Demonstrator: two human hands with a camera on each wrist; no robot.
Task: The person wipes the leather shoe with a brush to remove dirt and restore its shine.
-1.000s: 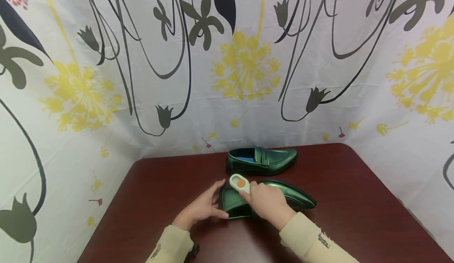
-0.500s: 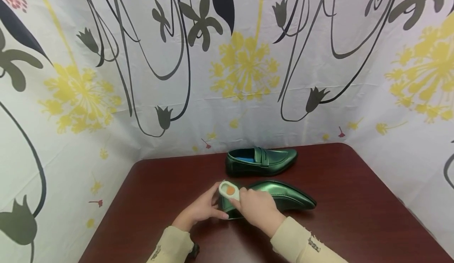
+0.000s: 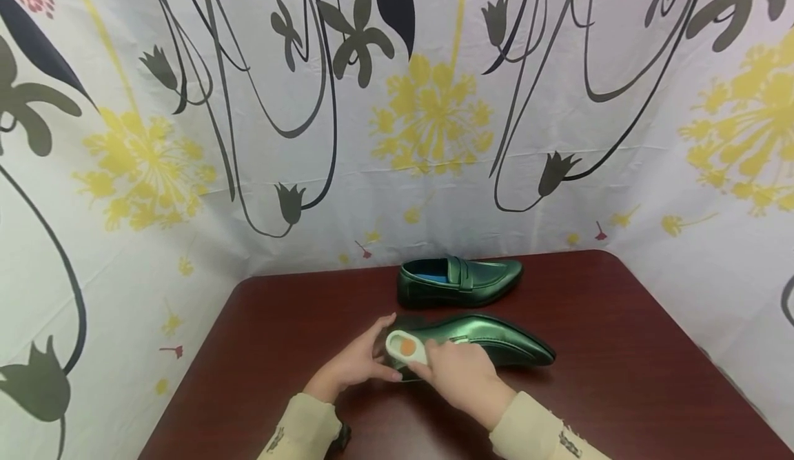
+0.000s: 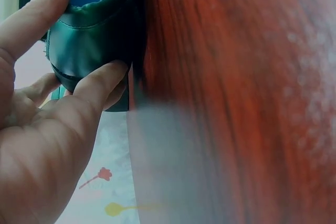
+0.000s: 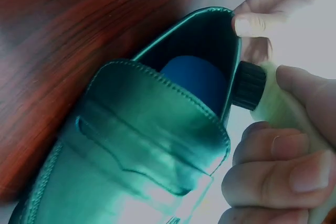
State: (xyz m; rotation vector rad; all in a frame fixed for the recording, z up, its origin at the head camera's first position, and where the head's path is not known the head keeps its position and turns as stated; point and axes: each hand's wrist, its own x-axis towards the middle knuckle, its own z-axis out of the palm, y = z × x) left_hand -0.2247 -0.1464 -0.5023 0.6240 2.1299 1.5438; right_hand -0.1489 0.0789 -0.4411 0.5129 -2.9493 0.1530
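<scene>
A shiny green loafer (image 3: 515, 343) lies tilted on the table, its toe pointing right. My left hand (image 3: 350, 362) holds it at the heel; in the left wrist view the thumb is by the opening's rim and the fingers go round the back of the heel (image 4: 86, 51). My right hand (image 3: 462, 377) grips a small brush (image 3: 406, 347) with a pale handle and an orange spot. In the right wrist view its dark bristles (image 5: 249, 85) touch the loafer's outer side near the heel. A blue insole (image 5: 194, 80) shows inside the shoe.
The matching green loafer (image 3: 490, 281) stands upright just behind, near the far edge of the dark red table (image 3: 285, 322). Floral cloth (image 3: 347, 198) hangs round the table's back and sides.
My right hand has carried the brush left towards the heel, and lower down the shoe's side. The left hand keeps its hold, and the rear loafer stays in place.
</scene>
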